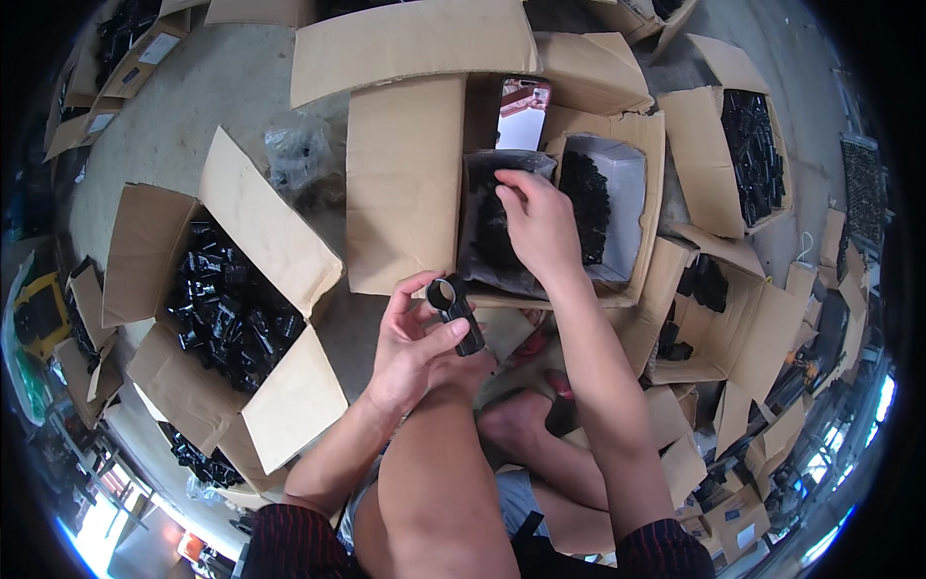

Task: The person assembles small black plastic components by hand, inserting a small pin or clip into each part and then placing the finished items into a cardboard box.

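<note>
My left hand [410,343] is closed around a black tube-shaped part [457,315] with a wide ring-like mouth at its upper end. The thumb presses on its side. My right hand [537,220] hangs over a grey-lined tray [473,253] of small black pieces, its thumb and fingers drawn together; whatever may be between them is too small to make out. A second grey-lined tray [625,207] beside it holds more small black pieces [582,203]. Both trays sit in an open cardboard box [648,222]. A phone [522,116] leans behind the trays, its screen lit.
To the left, an open carton [154,261] is full of glossy black parts [231,304]. A clear plastic bag [299,154] lies on the floor. Right of the trays is a carton [733,333] with a few dark pieces; another box [693,135] beyond it holds black parts.
</note>
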`<action>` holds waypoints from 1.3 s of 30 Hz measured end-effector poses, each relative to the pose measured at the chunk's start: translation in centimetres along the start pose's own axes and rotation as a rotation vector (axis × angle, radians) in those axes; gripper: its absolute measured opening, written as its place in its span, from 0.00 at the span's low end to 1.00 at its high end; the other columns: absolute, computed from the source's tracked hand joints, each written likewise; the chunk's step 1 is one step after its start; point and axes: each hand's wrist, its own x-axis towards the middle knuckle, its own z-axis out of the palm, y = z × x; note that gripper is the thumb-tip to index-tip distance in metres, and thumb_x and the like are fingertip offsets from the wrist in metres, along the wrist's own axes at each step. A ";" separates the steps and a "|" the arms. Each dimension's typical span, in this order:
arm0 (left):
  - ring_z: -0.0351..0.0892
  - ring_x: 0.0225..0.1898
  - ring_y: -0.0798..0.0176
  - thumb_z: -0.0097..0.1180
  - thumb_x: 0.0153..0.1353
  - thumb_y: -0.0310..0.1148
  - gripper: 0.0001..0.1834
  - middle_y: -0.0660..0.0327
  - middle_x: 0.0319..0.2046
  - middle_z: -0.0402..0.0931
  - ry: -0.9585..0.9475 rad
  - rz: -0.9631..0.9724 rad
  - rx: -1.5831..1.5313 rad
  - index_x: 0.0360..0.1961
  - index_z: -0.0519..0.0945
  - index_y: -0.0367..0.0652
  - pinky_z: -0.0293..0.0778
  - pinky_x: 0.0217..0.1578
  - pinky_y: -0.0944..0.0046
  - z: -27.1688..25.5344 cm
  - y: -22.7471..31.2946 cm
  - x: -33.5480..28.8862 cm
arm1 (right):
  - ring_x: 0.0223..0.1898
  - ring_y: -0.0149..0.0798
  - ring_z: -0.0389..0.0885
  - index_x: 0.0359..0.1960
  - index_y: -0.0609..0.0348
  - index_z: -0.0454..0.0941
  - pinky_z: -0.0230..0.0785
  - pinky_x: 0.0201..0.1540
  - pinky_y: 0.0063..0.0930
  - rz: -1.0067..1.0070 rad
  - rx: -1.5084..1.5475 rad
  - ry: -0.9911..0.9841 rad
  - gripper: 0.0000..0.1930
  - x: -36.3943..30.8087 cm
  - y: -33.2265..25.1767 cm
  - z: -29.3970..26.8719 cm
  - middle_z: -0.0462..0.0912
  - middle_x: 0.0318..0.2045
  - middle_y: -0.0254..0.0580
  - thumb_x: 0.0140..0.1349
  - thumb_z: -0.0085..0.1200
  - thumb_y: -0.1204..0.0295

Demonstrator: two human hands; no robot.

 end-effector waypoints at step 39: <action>0.85 0.46 0.66 0.69 0.52 0.11 0.39 0.55 0.51 0.80 -0.276 0.288 0.119 0.65 0.69 0.42 0.83 0.47 0.66 3.1 -2.1 2.8 | 0.34 0.20 0.74 0.42 0.67 0.83 0.67 0.38 0.15 0.169 0.657 0.290 0.06 -13.5 -4.6 -3.7 0.87 0.42 0.39 0.64 0.63 0.82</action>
